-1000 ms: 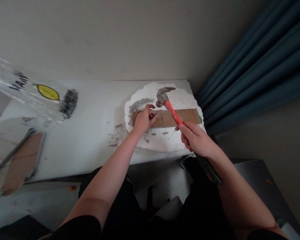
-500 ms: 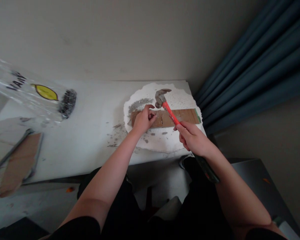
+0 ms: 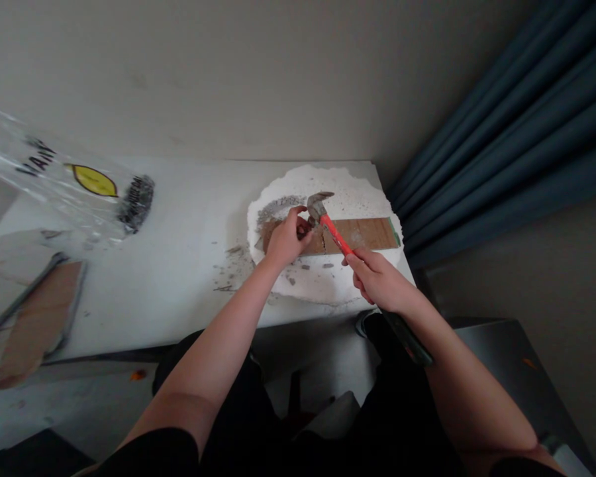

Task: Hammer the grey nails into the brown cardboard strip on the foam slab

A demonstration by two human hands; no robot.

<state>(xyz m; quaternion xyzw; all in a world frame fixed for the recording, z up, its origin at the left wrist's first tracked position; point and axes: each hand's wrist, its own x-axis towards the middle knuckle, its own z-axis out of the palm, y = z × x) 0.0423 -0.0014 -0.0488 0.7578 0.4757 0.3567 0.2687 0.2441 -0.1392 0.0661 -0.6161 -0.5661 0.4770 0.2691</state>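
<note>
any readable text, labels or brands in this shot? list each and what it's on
"MAIN" or similar, dark capitals, partly blurred: on the clear plastic bag at the left of the white table.
Yellow oval label on the same bag: print too blurred to read.
Hammer and brown board: no legible marks.

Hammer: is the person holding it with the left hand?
No, the right hand grips the hammer by its red handle, while the left hand rests on the wooden board.

Bare table left; curtain crowds right.
</note>
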